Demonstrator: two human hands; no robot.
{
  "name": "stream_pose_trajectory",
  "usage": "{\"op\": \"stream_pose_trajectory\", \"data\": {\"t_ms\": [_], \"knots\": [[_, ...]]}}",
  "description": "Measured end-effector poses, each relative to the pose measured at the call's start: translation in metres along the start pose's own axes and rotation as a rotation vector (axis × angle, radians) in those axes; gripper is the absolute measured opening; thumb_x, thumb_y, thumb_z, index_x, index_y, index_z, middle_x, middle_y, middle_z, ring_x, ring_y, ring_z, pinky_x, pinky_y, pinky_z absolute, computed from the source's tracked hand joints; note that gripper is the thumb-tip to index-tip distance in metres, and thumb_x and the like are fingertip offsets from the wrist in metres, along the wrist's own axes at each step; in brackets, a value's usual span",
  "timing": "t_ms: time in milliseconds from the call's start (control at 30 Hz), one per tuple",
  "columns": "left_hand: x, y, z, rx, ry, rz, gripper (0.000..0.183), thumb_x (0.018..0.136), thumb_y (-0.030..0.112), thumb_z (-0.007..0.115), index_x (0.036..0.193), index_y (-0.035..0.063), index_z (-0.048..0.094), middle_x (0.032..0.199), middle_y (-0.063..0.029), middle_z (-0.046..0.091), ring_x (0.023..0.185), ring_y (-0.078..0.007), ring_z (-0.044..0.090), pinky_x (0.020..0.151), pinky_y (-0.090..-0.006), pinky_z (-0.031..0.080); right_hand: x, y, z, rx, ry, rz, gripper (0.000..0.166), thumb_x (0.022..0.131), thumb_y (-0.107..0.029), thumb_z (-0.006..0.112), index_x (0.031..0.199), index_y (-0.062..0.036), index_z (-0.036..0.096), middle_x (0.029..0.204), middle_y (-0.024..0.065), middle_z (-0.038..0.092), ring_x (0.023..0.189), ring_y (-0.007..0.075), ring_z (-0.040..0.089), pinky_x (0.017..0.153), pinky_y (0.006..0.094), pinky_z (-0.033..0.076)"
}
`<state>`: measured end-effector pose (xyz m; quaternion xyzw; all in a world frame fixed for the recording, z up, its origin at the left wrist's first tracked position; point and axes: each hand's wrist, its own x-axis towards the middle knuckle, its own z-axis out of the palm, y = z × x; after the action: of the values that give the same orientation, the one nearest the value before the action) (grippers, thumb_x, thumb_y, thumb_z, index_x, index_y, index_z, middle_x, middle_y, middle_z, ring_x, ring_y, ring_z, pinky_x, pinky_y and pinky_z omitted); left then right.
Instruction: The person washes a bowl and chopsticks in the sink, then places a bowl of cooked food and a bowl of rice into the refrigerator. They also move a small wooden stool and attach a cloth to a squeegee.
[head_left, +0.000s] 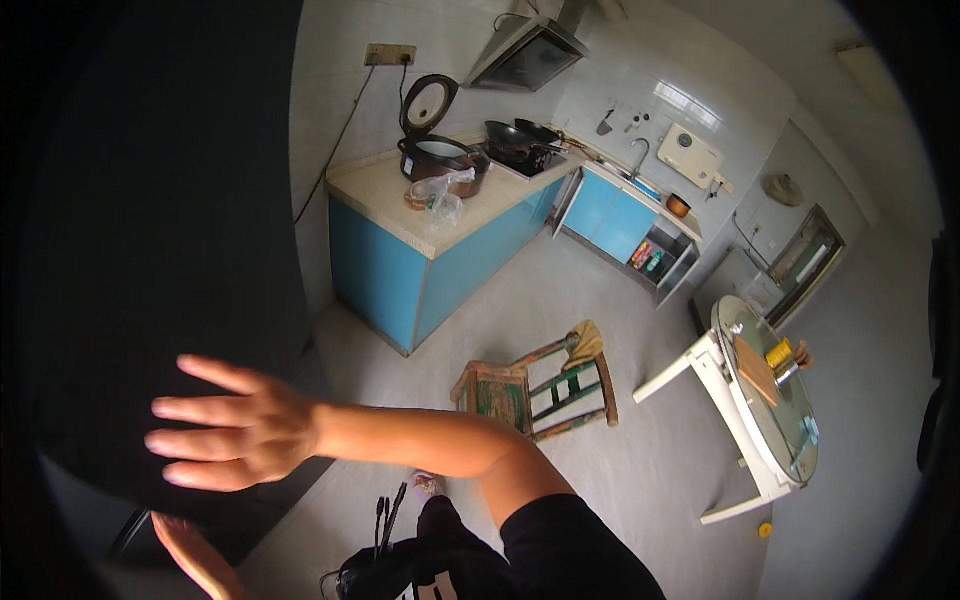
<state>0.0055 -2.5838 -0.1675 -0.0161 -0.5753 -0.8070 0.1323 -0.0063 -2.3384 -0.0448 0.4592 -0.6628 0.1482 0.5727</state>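
Observation:
My right hand (232, 431) reaches across to the left with its fingers spread and nothing in it. It lies in front of a large dark panel (165, 225); whether the palm touches that surface cannot be told. Below it, at the lower left, my left hand (180, 544) shows only in part, edge-on, close under the panel's lower edge. A thin dark bar with a bright edge (131, 529) is just left of it. What the left fingers do is hidden.
A worn wooden chair (502, 397) with a cloth on its back stands on the floor. Beyond are a blue-fronted counter (375, 262) with an open-lidded rice cooker (442, 154) and plastic bag (446, 206), a gas stove (525, 161), and a glass-topped table (795, 450) at right.

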Motion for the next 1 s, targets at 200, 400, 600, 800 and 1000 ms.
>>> {"op": "stream_pose_trajectory", "data": {"t_ms": [200, 400, 600, 800, 1000], "knots": [[0.012, -0.046, 0.037, 0.225, 0.334, 0.089, 0.051, 0.089, 0.034, 0.034, 0.127, -0.0002, 0.031, 0.129, -0.0138, 0.035, 0.119, -0.0245, 0.033, 0.099, -0.0377, 0.026, -0.186, 0.163, -0.114, -0.445, -0.386, 0.481, 0.042, 0.067, -0.023, 0.062, 0.106, -0.0113, 0.054, 0.110, 0.0068, 0.051, 0.101, 0.0239, 0.048, 0.094, 0.0436, 0.029], [0.040, -0.056, 0.109, 0.334, 0.560, 0.085, 0.052, 0.087, 0.036, 0.035, 0.126, 0.0012, 0.032, 0.128, -0.0130, 0.035, 0.119, -0.0244, 0.034, 0.097, -0.0378, 0.027, -0.430, 0.305, -0.232, -0.520, 0.171, 1.964, 0.103, 0.055, -0.048, 0.074, 0.123, 0.0119, 0.027, 0.122, 0.0257, 0.038, 0.113, 0.0334, 0.039, 0.095, 0.0363, 0.032], [0.068, -0.074, 0.155, 0.364, 0.673, 0.078, 0.052, 0.086, 0.037, 0.035, 0.125, 0.0026, 0.033, 0.128, -0.0123, 0.036, 0.118, -0.0242, 0.034, 0.096, -0.0379, 0.028, -0.532, 0.383, -0.235, -0.564, 0.508, 1.854, 0.123, 0.050, -0.034, 0.082, 0.128, 0.0113, -0.001, 0.128, 0.0251, 0.022, 0.116, 0.0288, 0.032, 0.095, 0.0330, 0.033], [0.079, -0.084, 0.170, 0.379, 0.749, 0.091, 0.053, 0.085, 0.039, 0.035, 0.125, 0.0039, 0.034, 0.127, -0.0115, 0.037, 0.117, -0.0240, 0.035, 0.095, -0.0380, 0.029, -0.524, 0.443, -0.200, -0.613, 0.637, 1.819, 0.129, 0.049, -0.037, 0.082, 0.129, 0.0054, -0.010, 0.132, 0.0248, 0.008, 0.123, 0.0331, 0.017, 0.101, 0.0413, 0.023], [0.082, -0.088, 0.170, 0.378, 0.811, 0.091, 0.053, 0.084, 0.041, 0.035, 0.124, 0.0053, 0.035, 0.127, -0.0107, 0.038, 0.117, -0.0238, 0.036, 0.094, -0.0382, 0.031, -0.476, 0.518, -0.226, -0.685, 0.741, 1.925, 0.123, 0.051, -0.049, 0.076, 0.133, -0.0026, -0.004, 0.133, 0.0275, 0.005, 0.121, 0.0400, 0.021, 0.098, 0.0436, 0.027]]}}
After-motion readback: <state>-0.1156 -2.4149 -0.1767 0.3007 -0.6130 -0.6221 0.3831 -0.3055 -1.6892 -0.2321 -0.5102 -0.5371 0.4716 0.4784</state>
